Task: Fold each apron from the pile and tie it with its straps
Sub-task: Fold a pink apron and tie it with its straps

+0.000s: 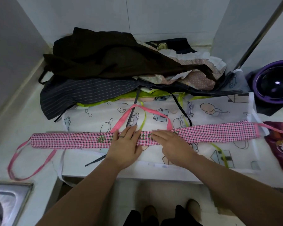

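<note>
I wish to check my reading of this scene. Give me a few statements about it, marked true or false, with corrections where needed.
1. Both hands, left and right, lie flat on the pink apron. True.
2. The pink apron is folded into a long strip. True.
3. Its straps are tied around it. False: the straps lie loose.
4. The helmet sits left of the pile. False: the helmet sits right of the pile.
</note>
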`<state>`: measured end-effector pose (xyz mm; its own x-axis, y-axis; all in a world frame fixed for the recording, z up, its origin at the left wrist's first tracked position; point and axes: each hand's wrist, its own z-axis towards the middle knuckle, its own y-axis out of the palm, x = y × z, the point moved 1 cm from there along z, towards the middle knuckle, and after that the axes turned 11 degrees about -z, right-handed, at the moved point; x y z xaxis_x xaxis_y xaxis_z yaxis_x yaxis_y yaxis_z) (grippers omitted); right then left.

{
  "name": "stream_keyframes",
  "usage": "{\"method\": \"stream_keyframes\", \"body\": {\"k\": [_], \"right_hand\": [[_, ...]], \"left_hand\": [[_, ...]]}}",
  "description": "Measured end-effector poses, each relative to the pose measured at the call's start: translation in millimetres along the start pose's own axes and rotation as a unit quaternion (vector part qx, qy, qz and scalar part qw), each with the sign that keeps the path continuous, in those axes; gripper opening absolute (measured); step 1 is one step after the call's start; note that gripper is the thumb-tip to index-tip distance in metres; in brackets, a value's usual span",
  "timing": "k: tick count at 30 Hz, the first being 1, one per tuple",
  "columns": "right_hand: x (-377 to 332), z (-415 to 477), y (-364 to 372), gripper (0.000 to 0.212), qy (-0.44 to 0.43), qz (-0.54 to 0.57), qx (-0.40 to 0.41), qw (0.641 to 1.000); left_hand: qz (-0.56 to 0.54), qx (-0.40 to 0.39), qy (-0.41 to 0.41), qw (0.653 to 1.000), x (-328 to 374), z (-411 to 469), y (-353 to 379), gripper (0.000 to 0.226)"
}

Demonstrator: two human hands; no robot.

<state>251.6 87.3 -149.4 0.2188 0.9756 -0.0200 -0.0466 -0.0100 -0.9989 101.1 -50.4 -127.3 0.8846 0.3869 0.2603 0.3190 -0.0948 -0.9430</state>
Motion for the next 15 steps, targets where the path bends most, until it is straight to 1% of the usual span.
{"method": "stream_keyframes", "body": {"k": [3,7,9,11,13,15], "right_hand": [[-0.4,9.2,0.5,0.07,0.03,0.003,0.02,0.999],[-3.2,16.7,-6.4,0.058,0.055,-0.004,0.08,0.995],[-6.6,20.0,-11.7,0.053,0.071,-0.01,0.082,0.994],[-8.2,22.0,-17.4,0.05,0.089,0.004,0.065,0.994],[-9.7,22.1,-28.1,0.05,0.107,0.023,0.056,0.992],[-10.6,22.7,-44.4,0.052,0.125,0.045,0.069,0.989]], "left_hand": [[0.005,0.016,-0.02,1.0,11.6,4.9,0.1,0.066],[-0.022,0.037,-0.063,0.997,19.7,5.3,5.9,0.063],[-0.044,0.049,-0.085,0.994,21.0,7.2,6.8,0.059],[-0.067,0.062,-0.095,0.991,21.1,10.5,4.8,0.056],[-0.126,0.091,-0.101,0.983,21.7,14.1,-1.0,0.054],[-0.24,0.132,-0.119,0.955,26.6,14.9,-18.1,0.048]]}}
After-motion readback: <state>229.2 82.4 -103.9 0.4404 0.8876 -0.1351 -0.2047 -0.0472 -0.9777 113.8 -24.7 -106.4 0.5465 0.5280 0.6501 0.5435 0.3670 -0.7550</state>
